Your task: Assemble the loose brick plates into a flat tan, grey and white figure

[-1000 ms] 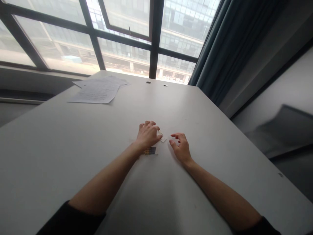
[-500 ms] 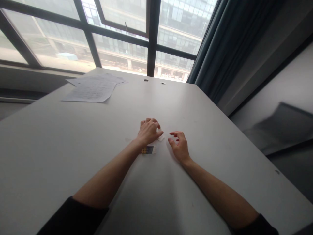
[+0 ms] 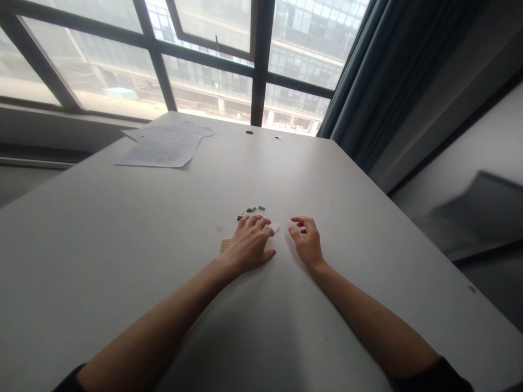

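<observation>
My left hand (image 3: 250, 246) is open, palm down, with the thumb held apart from the fingers. It covers most of a small flat piece whose yellow, row-patterned end (image 3: 225, 245) shows beside the wrist. Just beyond the fingertips lie several tiny dark block-like pieces (image 3: 261, 208) with a few pale ones among them. A whitish flat piece (image 3: 275, 228) pokes out to the right of the left fingers, partly hidden. My right hand (image 3: 306, 239) rests on its side a short way to the right, fingers loosely curved and apart from the thumb, holding nothing visible.
Printed paper sheets (image 3: 163, 148) lie overlapped at the far left of the white table (image 3: 368, 283). Two small holes (image 3: 249, 132) mark its far edge. Behind it stand a window (image 3: 257, 71) and, on the right, a dark blue curtain (image 3: 368, 92).
My left hand has come back toward me, away from the small dark pieces, and now covers the patterned flat piece. My right hand keeps its pose. The view has shifted slightly.
</observation>
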`<state>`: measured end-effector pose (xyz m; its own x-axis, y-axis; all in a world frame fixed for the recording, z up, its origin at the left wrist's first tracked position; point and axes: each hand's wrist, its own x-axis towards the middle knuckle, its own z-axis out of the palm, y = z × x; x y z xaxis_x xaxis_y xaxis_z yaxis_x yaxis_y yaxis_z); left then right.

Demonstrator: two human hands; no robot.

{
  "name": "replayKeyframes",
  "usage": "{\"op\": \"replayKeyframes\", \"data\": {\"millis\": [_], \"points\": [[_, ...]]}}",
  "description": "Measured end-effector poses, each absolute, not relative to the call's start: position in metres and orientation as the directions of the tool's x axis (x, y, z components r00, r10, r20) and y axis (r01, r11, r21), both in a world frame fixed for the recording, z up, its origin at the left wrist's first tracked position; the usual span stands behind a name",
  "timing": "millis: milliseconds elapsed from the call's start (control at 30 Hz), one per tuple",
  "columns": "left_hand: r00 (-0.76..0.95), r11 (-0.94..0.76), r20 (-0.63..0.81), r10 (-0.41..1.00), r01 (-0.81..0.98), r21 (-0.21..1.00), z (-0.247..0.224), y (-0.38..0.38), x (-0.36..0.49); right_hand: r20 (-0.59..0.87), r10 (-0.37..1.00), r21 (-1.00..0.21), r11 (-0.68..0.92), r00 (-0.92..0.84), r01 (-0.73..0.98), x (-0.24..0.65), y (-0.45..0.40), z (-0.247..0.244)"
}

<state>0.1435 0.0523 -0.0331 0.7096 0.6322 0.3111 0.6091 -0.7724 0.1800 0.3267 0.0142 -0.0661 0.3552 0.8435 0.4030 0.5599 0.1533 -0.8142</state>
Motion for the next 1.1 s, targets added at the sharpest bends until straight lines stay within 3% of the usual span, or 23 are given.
{"op": "replayKeyframes", "data": {"millis": [67, 233, 367, 900, 1100], "points": [[0.698, -0.769, 0.330, 0.636, 0.610, 0.192, -0.031, 0.053, 0.135, 0.422, 0.864, -0.770, 0.183, 0.273, 0.610, 0.329, 0.012, -0.064], [0.654, -0.764, 0.406, 0.638, 0.602, 0.232, -0.034, 0.054, 0.094, 0.387, 0.914, -0.538, 0.330, -0.120, 0.776, 0.331, 0.004, -0.057], [0.650, -0.788, 0.459, 0.606, 0.571, 0.232, -0.045, 0.056, 0.065, 0.328, 0.916, -0.446, 0.367, -0.232, 0.816, 0.325, 0.002, -0.055], [0.583, -0.738, 0.466, 0.665, 0.606, 0.297, -0.052, 0.062, 0.061, 0.312, 0.916, -0.433, 0.372, -0.251, 0.821, 0.316, 0.001, -0.055], [0.542, -0.676, 0.424, 0.725, 0.678, 0.289, -0.033, 0.068, 0.104, 0.398, 0.910, -0.527, 0.328, -0.113, 0.784, 0.321, 0.006, -0.058]]}}
